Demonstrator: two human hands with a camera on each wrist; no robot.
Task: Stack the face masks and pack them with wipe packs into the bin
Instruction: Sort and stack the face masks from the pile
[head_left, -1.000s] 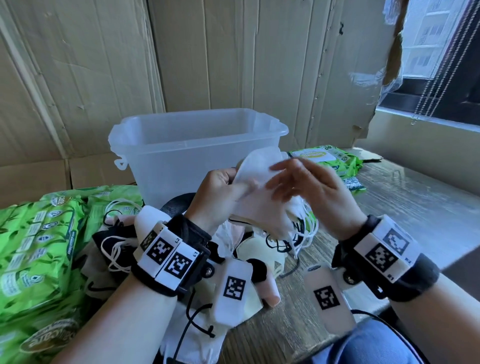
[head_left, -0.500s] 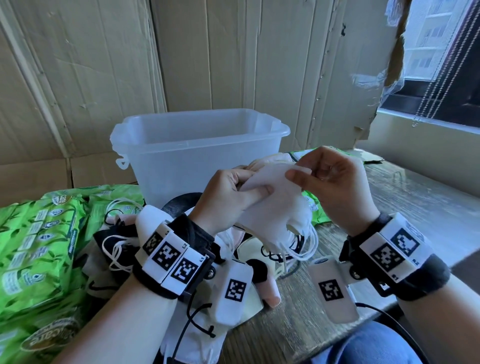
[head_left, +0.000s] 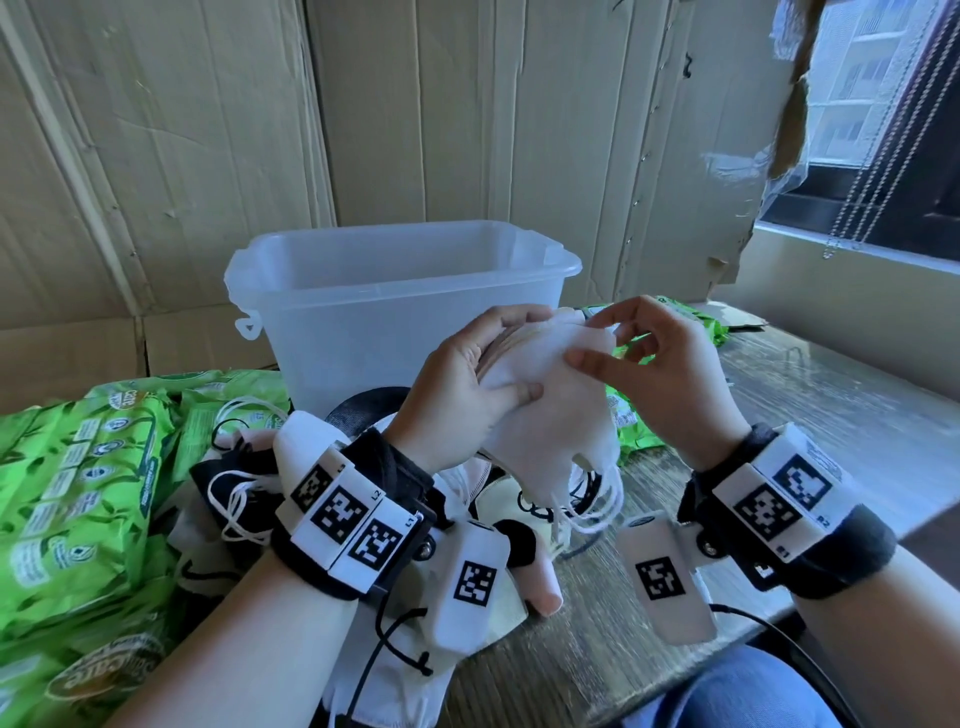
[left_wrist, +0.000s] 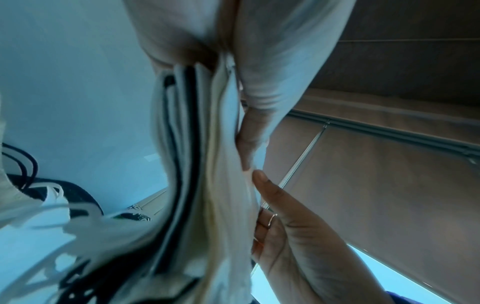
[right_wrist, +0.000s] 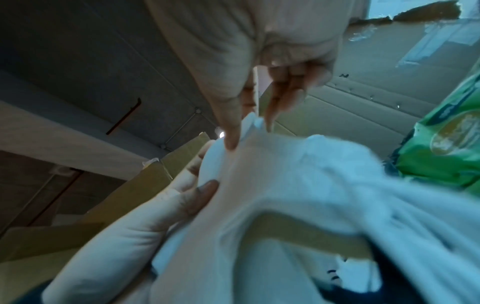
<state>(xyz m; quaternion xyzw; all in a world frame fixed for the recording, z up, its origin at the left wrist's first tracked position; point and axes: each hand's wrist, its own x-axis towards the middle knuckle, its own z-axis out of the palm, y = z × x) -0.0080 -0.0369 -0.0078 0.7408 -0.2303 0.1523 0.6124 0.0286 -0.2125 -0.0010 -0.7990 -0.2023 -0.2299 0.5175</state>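
My left hand (head_left: 470, 382) grips a stack of white and beige face masks (head_left: 545, 415) in front of the clear plastic bin (head_left: 332, 291), thumb pressed on the top mask. In the left wrist view the stack (left_wrist: 207, 164) shows edge-on, with black layers among the white. My right hand (head_left: 660, 374) touches the stack's upper right corner with thumb and fingertips; in the right wrist view the right thumb (right_wrist: 231, 131) and a finger pinch the top mask's corner (right_wrist: 250, 123). Ear loops hang below the stack. Loose masks (head_left: 249, 483) lie on the table under my wrists.
Green wipe packs (head_left: 78, 493) are piled at the left; more green packs (head_left: 696, 322) lie right of the bin. Cardboard sheets line the wall behind. A window sill runs at the right. The wooden table (head_left: 831, 415) reaches to the front edge near my lap.
The right hand went from flat over the mask to a fingertip pinch at the stack's upper right corner. The stack has tilted and settled more flatly in the left hand.
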